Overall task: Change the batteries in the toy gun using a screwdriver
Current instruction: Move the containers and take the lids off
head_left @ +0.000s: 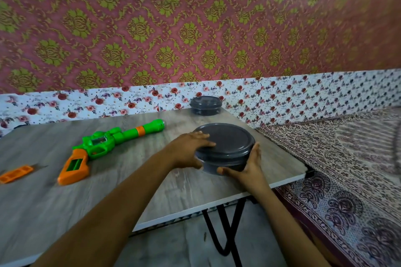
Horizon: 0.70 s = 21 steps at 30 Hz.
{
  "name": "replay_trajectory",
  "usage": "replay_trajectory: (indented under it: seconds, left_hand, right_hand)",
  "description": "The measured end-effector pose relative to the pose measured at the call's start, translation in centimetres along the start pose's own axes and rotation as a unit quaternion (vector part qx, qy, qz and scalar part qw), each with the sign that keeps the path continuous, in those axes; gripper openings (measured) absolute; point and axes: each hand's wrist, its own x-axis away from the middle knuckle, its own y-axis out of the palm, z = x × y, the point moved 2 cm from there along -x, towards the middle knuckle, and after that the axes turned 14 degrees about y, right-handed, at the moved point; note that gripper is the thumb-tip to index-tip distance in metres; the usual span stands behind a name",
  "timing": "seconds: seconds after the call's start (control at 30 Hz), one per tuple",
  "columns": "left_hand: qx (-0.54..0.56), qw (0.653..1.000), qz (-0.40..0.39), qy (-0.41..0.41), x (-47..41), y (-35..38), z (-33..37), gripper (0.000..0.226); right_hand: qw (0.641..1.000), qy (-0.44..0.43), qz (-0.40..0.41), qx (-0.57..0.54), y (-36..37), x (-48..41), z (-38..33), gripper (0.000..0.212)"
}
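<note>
Left hand [191,149] grips the grey container's [230,145] lid rim, right hand [249,167] cups its side, close to the table's [130,169] right edge. One hard tug could send it over. Toy gun [104,143] lies left-centre, untouched.

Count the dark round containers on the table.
2. The near container sits by the table's right edge, gripped by the left hand and right hand. The far container stands at the table's back corner by the wall. Nothing seems to hide more.
</note>
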Motion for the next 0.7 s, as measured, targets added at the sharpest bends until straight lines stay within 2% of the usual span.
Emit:
replay_trajectory:
  seconds: [0.2,0.3,0.43,0.7]
  left_hand:
    - [-0.059,0.998,0.003,0.037,-1.5,-0.4,0.3,0.064]
    - [-0.129,0.989,-0.02,0.073,-1.9,-1.2,0.6,0.06]
    - [-0.187,0.974,-0.045,0.119,-2.5,-2.1,1.2,0.052]
    - [-0.2,0.967,-0.075,0.14,-2.8,-2.6,1.1,0.049]
  right_hand:
    - [0.999,-0.002,0.037,0.007,0.5,-1.0,0.1,0.144]
    - [0.997,-0.024,0.068,-0.02,0.4,-1.5,0.2,0.131]
    - [0.996,-0.05,0.049,-0.05,0.1,-2.0,0.5,0.115]
    - [0.998,-0.045,0.033,-0.03,0.1,-1.6,0.3,0.12]
